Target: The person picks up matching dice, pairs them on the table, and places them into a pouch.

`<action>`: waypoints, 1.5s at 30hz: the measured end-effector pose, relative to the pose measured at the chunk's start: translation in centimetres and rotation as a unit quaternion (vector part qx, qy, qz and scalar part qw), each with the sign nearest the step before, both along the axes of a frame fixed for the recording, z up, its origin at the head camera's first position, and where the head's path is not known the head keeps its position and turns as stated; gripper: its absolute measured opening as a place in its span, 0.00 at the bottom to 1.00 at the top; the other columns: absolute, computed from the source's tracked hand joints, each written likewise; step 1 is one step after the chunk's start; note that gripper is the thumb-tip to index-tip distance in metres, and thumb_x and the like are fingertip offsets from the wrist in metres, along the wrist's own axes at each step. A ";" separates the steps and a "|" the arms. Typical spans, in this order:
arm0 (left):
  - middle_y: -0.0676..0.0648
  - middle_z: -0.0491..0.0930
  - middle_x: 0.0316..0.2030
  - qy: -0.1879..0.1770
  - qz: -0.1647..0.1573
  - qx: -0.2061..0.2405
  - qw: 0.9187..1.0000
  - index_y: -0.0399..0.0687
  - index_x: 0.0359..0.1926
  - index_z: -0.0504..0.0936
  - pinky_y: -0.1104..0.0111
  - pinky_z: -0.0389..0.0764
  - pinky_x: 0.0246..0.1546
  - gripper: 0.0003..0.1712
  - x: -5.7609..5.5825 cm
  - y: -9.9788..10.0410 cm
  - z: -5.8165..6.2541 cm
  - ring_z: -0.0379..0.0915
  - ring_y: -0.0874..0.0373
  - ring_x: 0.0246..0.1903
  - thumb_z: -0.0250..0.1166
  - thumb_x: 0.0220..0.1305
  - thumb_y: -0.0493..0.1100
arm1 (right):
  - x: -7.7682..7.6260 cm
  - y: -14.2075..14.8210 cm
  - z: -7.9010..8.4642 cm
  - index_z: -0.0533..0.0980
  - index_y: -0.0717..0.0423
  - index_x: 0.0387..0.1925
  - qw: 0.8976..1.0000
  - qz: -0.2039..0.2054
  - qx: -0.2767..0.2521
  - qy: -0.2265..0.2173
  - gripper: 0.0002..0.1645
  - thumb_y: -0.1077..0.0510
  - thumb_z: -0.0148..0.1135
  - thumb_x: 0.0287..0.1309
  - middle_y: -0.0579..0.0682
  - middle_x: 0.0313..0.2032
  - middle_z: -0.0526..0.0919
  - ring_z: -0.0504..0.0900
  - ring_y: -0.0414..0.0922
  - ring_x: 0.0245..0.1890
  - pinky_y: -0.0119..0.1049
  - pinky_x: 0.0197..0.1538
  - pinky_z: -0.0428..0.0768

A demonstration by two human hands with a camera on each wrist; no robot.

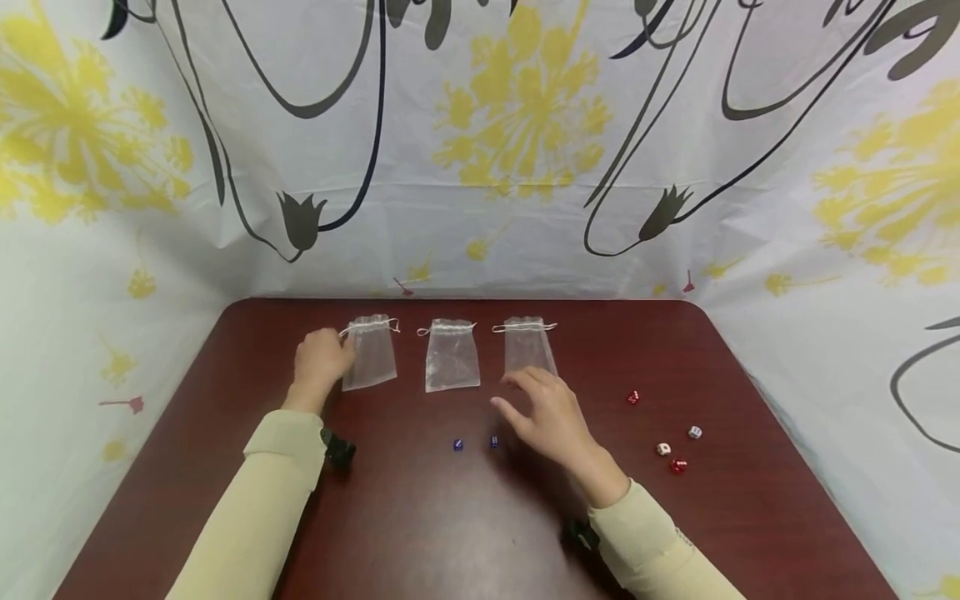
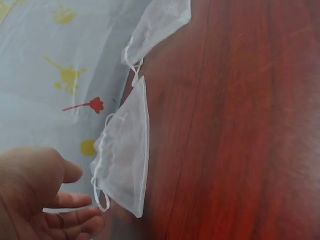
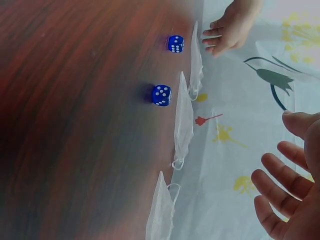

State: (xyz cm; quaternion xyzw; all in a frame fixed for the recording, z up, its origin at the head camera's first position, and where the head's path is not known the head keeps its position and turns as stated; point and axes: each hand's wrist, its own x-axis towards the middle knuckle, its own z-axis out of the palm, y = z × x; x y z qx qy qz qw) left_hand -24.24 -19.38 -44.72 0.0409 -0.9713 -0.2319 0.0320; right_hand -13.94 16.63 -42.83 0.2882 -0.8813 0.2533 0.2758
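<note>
Three sheer white drawstring bags lie in a row near the table's far edge: a left bag (image 1: 370, 357), a middle bag (image 1: 452, 358) and a right bag (image 1: 528, 346). Beside the left bag's drawstring is my left hand (image 1: 321, 362), its fingers loosely bent and thumb apart in the left wrist view. My right hand (image 1: 551, 414) hovers over the table with spread fingers, overlapping the lower end of the right bag in the head view. Two blue dice, one die (image 1: 458, 445) and another die (image 1: 493, 442), sit left of the right hand.
On the right side of the table lie a red die (image 1: 633, 397), a second red die (image 1: 678, 466), a white die (image 1: 663, 449) and another white die (image 1: 695, 432). A patterned cloth (image 1: 480, 242) hangs behind and along both sides of the brown table (image 1: 420, 525).
</note>
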 end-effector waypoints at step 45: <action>0.41 0.88 0.32 0.162 0.019 0.247 0.955 0.40 0.41 0.88 0.62 0.81 0.33 0.10 1.7 0.8 -2.4 0.86 0.49 0.33 0.71 0.66 0.44 | 0.4 0.1 -0.9 0.84 0.59 0.39 1.000 -0.017 0.000 -0.017 0.17 0.52 0.76 0.55 0.51 0.35 0.86 0.85 0.49 0.38 0.48 0.38 0.83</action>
